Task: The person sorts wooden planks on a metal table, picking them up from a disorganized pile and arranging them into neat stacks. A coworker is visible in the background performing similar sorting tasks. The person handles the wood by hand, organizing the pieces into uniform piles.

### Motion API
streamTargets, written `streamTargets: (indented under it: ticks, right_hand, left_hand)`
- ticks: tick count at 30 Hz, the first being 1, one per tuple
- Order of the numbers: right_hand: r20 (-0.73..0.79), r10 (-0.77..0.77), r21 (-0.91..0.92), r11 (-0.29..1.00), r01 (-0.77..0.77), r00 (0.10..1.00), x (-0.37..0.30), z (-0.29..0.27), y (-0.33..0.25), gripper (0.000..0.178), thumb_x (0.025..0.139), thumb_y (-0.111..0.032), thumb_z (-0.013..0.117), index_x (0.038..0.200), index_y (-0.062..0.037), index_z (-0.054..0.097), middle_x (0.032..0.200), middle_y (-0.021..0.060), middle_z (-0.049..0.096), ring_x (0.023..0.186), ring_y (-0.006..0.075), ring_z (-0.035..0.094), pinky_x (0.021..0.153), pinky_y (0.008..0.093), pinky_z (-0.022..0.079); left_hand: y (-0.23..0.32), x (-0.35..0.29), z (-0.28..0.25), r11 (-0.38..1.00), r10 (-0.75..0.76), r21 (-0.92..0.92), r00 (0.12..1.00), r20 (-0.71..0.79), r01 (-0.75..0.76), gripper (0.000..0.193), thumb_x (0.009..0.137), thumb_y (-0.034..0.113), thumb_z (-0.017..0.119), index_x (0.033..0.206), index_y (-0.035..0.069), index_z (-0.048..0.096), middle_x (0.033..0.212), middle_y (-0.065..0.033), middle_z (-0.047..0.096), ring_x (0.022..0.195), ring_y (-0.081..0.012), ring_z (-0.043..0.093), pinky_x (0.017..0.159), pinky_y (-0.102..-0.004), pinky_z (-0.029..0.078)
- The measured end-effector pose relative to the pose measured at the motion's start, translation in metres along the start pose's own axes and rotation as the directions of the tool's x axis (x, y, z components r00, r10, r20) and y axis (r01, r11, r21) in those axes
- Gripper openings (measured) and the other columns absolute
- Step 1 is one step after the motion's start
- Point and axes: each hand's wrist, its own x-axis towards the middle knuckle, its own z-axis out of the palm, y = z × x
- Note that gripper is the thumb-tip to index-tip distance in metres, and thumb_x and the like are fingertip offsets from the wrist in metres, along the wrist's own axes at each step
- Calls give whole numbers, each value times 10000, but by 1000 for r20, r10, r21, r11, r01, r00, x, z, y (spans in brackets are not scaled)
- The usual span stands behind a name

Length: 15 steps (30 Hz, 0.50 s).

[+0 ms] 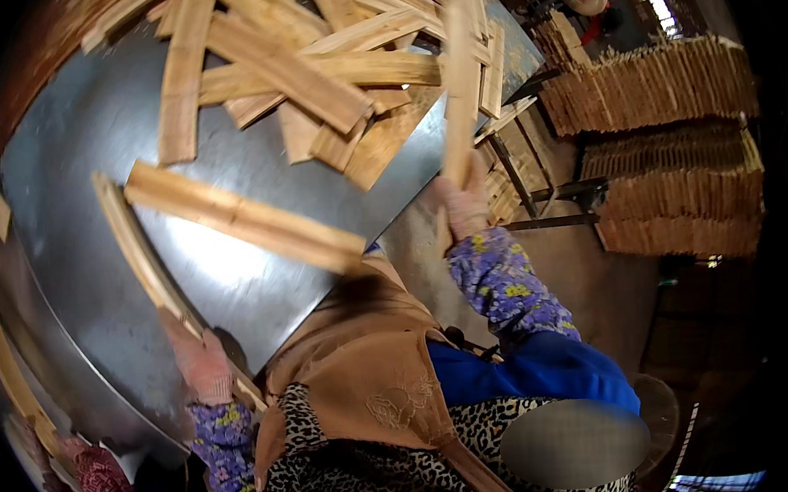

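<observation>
A pale wooden strip [134, 239] stands on its narrow edge, with my left hand [201, 358] in a pinkish glove closed around its near end. My right hand [465, 205], gloved as well, grips the lower end of a long wooden board [462, 74] raised at the table's right edge; this board is slightly blurred. Between the hands another loose wooden board [244, 216] lies slanted across the metal tabletop [66, 193], its near end at the table's front edge.
A heap of wooden boards [297, 78] covers the far part of the table. To the right stand tall stacks of wooden slats [659, 86] and a dark metal frame [513, 176]. At far left, another person's hand [102, 472] is near a wooden strip [10, 359].
</observation>
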Motion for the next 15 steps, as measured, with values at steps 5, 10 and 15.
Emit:
streamTargets:
  ticks: [5,10,15]
  right_hand:
    - [-359,102,-121,980,-155,928,148,-106,145,905,929,-213,856,1673,38,406,1507,198,637,1339,307,647,1131,399,529]
    - [-367,452,306,884,-354,813,285,-166,343,848,940,-222,824,1632,81,436,1467,230,670,1346,331,641,1155,415,506]
    - [-97,278,-640,718,-274,956,416,-167,469,587,1061,-320,703,1465,93,602,1284,183,744,1063,297,732,924,408,606]
  left_hand:
    - [42,5,31,970,-192,104,955,-226,220,918,995,13,611,1778,32,134,1763,-294,341,1624,-402,374,1347,-388,274]
    - [52,22,46,952,-306,-125,898,-316,281,888,1063,65,625,1783,44,106,1743,-253,382,1543,-365,467,1284,-393,384]
    - [52,20,36,941,-339,-113,861,-379,320,927,1049,82,648,1787,57,88,1693,-249,431,1449,-360,538,1224,-433,457]
